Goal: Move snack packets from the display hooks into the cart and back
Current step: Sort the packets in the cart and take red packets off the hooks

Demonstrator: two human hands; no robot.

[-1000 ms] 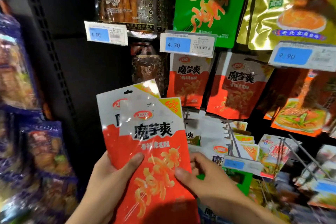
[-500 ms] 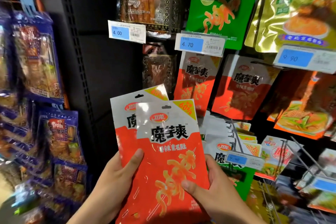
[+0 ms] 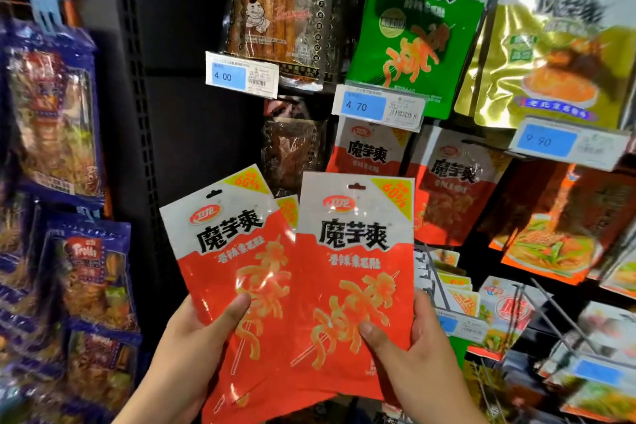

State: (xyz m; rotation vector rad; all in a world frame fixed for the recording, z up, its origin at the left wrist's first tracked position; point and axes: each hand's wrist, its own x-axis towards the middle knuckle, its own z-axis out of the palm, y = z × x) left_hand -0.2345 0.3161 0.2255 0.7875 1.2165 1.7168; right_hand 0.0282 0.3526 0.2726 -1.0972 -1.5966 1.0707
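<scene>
Fingers clamped, both sides: I log left hand (image 3: 189,354) gripping one red konjac packet (image 3: 234,251), right hand (image 3: 420,365) gripping a second packet (image 3: 354,251), below the 4.70 price tag (image 3: 378,107).

Left hand (image 3: 192,348), right hand (image 3: 416,358): two. Held red packets (image 3: 354,251): three. Hung red packets (image 3: 457,189): two. Green packet (image 3: 413,38): one. Legible tags (image 3: 241,74): three.

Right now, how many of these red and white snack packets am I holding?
3, it seems: the left packet in your left hand, the right packet in your right hand, and a third packet whose yellow corner peeks out between them. More may be hidden behind.
</scene>
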